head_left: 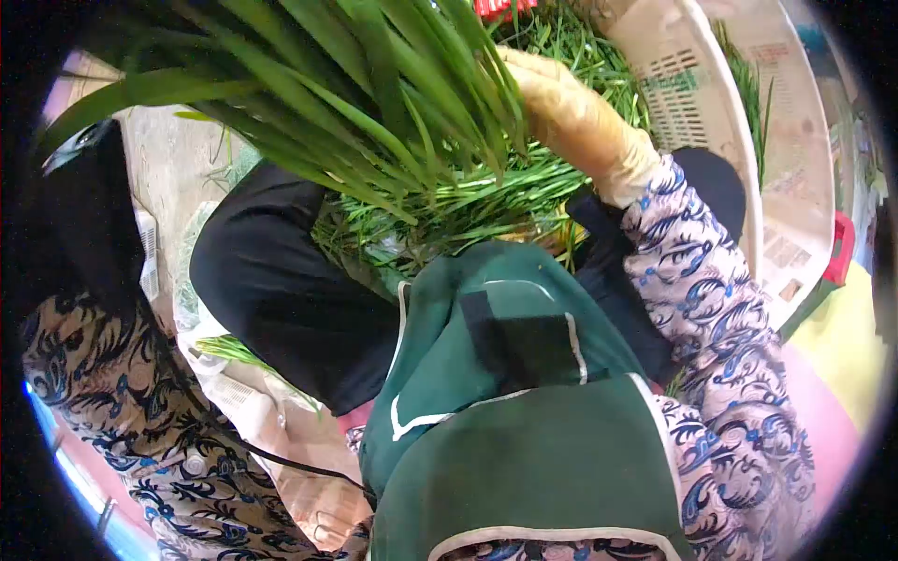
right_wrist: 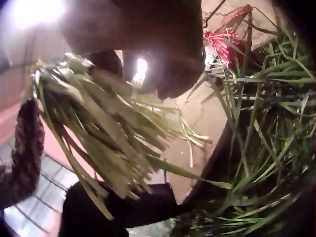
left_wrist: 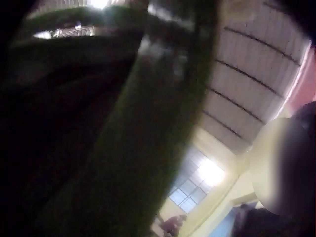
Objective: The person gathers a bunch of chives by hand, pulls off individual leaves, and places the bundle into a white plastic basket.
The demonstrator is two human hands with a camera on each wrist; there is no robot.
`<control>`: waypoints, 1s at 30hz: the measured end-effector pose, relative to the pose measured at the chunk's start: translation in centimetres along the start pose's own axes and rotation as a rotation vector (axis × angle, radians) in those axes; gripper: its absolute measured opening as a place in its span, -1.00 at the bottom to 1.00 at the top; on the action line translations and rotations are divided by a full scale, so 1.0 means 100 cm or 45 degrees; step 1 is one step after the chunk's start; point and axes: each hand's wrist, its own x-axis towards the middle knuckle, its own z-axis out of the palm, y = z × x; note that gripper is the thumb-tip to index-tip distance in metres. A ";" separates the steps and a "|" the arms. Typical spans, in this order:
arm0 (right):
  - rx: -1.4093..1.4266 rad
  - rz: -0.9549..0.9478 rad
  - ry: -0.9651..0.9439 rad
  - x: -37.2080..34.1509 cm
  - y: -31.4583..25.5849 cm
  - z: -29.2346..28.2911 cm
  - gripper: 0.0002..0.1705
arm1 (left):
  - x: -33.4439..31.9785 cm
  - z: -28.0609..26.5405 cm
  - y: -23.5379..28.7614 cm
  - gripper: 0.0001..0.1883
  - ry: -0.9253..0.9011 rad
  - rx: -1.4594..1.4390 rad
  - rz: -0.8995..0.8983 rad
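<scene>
A large bunch of long green leaves [head_left: 374, 103] is raised across the top of the head view. My gloved right hand [head_left: 580, 107] grips it near the stem end, with the fingers partly hidden by leaves. Pale stems [right_wrist: 103, 118] splay out below my dark, shadowed right hand [right_wrist: 153, 54] in the right wrist view. My left hand is hidden; its patterned sleeve runs up the left side of the head view. Broad, blurred blades [left_wrist: 153, 108] fill much of the left wrist view. More cut greens [head_left: 468, 206] lie across the lap.
A tall white slotted basket [head_left: 697, 93] stands at the right, with another basket wall [head_left: 795, 122] beside it. Red strands [right_wrist: 229, 47] lie near loose greens. Black-clad knees [head_left: 271, 252] and a green apron [head_left: 543, 430] are below; a thin dark cable crosses near the left sleeve.
</scene>
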 end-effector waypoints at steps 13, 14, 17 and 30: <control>0.439 0.961 0.181 -0.069 0.028 0.016 -0.55 | -0.003 0.007 0.003 -0.73 0.109 -0.025 -0.052; 0.435 0.910 0.232 -0.071 0.036 0.012 -0.54 | -0.003 0.006 0.004 -0.73 0.117 -0.029 -0.055; 0.332 0.761 0.406 -0.065 0.034 -0.002 -0.49 | -0.003 -0.002 0.006 -0.73 0.143 -0.034 -0.057; 0.505 0.277 0.291 0.019 0.041 0.047 -0.05 | 0.013 -0.018 0.026 -0.71 0.128 -0.103 0.000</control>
